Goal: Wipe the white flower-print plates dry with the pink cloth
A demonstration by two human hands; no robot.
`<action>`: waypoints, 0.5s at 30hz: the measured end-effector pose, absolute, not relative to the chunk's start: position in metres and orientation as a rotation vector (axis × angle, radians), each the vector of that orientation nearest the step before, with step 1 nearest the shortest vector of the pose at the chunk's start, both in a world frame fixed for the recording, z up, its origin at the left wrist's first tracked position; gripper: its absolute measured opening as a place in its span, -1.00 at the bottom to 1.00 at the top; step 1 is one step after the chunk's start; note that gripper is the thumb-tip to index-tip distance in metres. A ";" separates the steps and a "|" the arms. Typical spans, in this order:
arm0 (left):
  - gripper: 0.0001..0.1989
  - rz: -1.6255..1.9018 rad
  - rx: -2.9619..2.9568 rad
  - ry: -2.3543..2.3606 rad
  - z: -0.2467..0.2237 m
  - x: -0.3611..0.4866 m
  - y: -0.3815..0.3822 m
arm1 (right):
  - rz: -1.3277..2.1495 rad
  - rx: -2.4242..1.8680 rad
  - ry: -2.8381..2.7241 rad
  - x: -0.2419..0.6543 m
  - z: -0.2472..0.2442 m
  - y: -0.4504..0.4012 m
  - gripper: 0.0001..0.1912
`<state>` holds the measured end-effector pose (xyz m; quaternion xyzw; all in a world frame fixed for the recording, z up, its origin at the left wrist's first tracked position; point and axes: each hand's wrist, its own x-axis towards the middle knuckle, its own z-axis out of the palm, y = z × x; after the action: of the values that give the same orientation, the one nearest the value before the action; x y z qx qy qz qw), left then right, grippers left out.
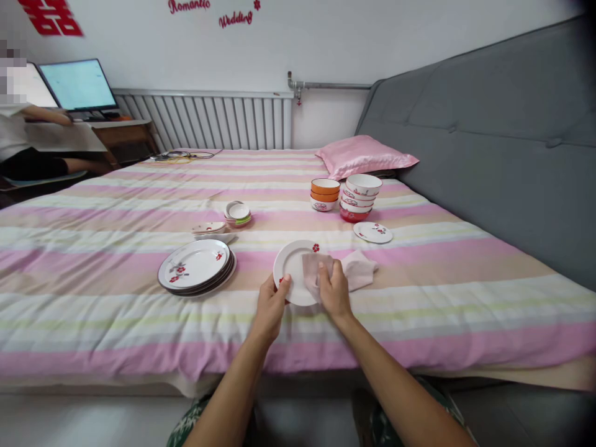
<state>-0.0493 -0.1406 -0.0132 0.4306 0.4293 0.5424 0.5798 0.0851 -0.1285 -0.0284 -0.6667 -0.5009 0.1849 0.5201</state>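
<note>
A white plate with red flowers (294, 257) is tilted up in front of me, gripped at its left rim by my left hand (272, 304), thumb on top. My right hand (334, 292) pinches a thin pale cloth (311, 267) against the plate's right side. Just beyond that hand, a pale pink cloth (361, 270) lies on the bed; whether it joins the held one I cannot tell. To the left rests a stack of flowered plates (198, 264) with dark rims. One small flowered plate (373, 232) lies flat at the right.
Stacked bowls, orange (325, 191) and white with red (361, 195), stand behind the plate. Small dishes (237, 212) and oval dishes (209, 230) sit left on the striped bedspread (419, 323). A pink pillow (365, 155) leans near the grey headboard (488, 124). Another person (23, 136) sits far left.
</note>
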 end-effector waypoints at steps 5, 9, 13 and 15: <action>-0.67 1.240 1.106 1.042 -0.007 -0.061 -0.138 | 0.465 -1.495 -1.371 0.093 -0.025 -0.129 -0.75; -0.66 1.176 1.161 1.063 -0.003 -0.070 -0.137 | 0.516 -1.431 -1.528 0.097 -0.024 -0.131 -0.77; -0.64 1.089 1.186 1.102 0.000 -0.076 -0.137 | 0.541 -1.416 -1.659 0.098 -0.023 -0.131 -0.76; -0.64 1.038 1.194 1.111 0.003 -0.077 -0.138 | 0.528 -1.408 -1.720 0.099 -0.022 -0.131 -0.76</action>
<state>-0.0774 -0.1377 0.0026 0.5085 0.4729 0.4417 0.5681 0.0985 -0.1313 -0.0224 -0.5605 -0.6849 0.2104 0.4154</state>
